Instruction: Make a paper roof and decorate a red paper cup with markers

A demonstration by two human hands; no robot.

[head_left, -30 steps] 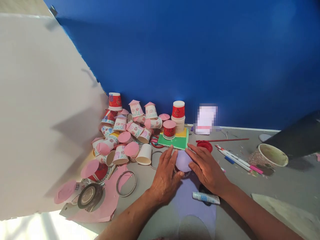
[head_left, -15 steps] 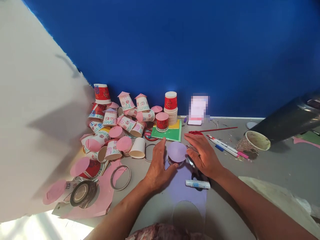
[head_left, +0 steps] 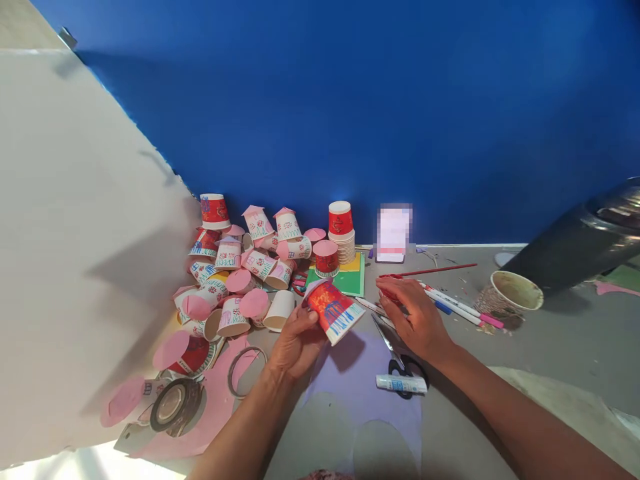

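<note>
My left hand (head_left: 300, 340) grips a red paper cup (head_left: 334, 310) tilted on its side, its drawn blue and green marks facing up. A purple paper disc (head_left: 317, 291) caps the cup's narrow end, beside my fingers. To the right, my right hand (head_left: 413, 317) is low over the table with its fingers stretched out and nothing visibly held. Under and beside it lie white pens (head_left: 455, 301). Scissors (head_left: 395, 350) with black handles lie just nearer to me, a glue stick (head_left: 401, 384) across the handles. Purple paper (head_left: 357, 393) with round cut-outs lies below the cup.
Many decorated paper cups (head_left: 257, 263) with pink tops are heaped at left. Cups are stacked (head_left: 341, 227) by the blue wall, near a phone (head_left: 393, 233). Tape rolls (head_left: 173, 405) lie on pink paper (head_left: 210, 407). A stained cup (head_left: 515, 292) and a dark cylinder (head_left: 565, 247) stand right.
My left hand has lifted the cup off the purple paper and tipped it sideways. My right hand has come away from the cup and stays at the right. The view has shifted slightly.
</note>
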